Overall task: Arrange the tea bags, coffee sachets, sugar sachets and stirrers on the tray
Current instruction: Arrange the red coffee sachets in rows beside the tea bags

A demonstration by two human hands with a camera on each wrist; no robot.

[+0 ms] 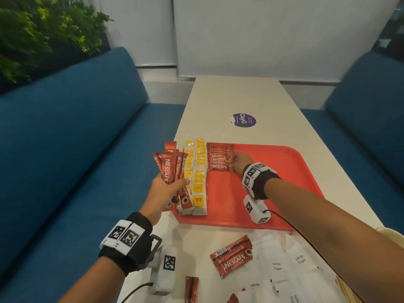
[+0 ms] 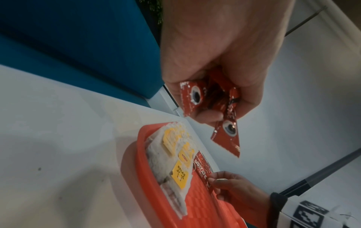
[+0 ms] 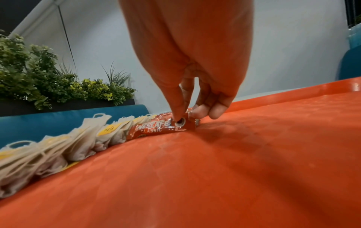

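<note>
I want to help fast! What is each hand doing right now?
Left hand: holds a fanned bunch of Nescafe sachets.
Right hand: fingertips pinch the nearest sachet of the Nescafe row on the red tray.

Blue benches, plants, purple sticker

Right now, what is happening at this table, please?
A person is arranging drink supplies on a red plastic tray. The left hand grips a fanned bunch of red Nescafe coffee sachets above the tray's left edge. The right hand presses its fingertips on a row of red coffee sachets lying on the tray, beside two rows of white tea bags with yellow tags. White sugar sachets lie on the white table, not yet on the tray.
</note>
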